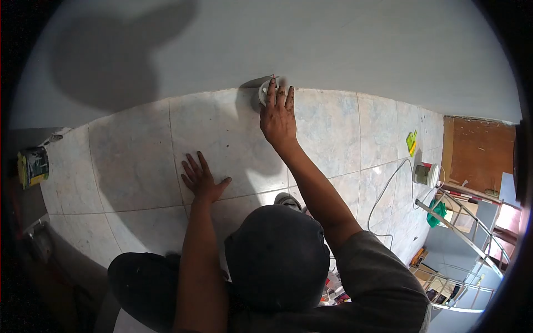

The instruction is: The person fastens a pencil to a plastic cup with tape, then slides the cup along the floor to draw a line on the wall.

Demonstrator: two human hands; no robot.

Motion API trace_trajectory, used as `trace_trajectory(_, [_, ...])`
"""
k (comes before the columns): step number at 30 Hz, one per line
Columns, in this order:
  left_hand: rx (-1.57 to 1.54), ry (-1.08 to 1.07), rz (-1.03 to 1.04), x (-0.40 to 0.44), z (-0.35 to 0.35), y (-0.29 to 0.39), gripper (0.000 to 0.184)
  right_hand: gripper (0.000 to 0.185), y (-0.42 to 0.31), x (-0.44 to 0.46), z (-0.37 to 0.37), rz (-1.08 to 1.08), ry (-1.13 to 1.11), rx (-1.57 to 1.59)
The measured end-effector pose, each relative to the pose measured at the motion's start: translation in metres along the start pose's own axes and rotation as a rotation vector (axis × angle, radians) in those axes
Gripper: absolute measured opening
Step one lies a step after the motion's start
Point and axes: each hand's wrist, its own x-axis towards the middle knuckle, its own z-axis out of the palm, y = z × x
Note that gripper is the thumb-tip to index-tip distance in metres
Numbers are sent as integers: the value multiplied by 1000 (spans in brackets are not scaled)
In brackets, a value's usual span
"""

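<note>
My left hand (pixel 203 181) lies flat on the pale floor tiles (pixel 227 147) with its fingers spread, holding nothing. Higher up, my right hand (pixel 278 114) reaches to the foot of the grey wall (pixel 355 44). Its fingers are stretched over a round white object (pixel 262 93), which sits on the tiles where floor and wall meet. The fingertips are smeared with something dark. Most of the round object is hidden under the right hand, and I cannot tell what it is.
At the far left stands a dark and yellow container (pixel 32 167). To the right are a yellow-green item (pixel 411 143), a white bucket (pixel 427 175), a looping cable (pixel 383 194), a metal frame (pixel 463 233) and a brown board (pixel 478 152). My knees are below.
</note>
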Motion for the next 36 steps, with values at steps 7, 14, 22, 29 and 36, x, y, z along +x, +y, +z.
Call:
trace_trajectory(7, [32,-4,-13,2,4,0,149,79,19,-5,-10,57,44,82])
trace_trajectory(14, [62,-39,-39,4,4,1,152,79,52,-8,-9,66,48,24])
trace_trajectory(22, [84,-40,-42,6,5,2,154,77,52,-10,-8,94,35,-35])
trace_trajectory(29, [69,-18,-19,4,7,-1,154,76,55,-8,-6,87,28,-82])
trace_trajectory(36, [85,-13,-21,5,7,0,154,80,66,-9,-9,75,20,-154])
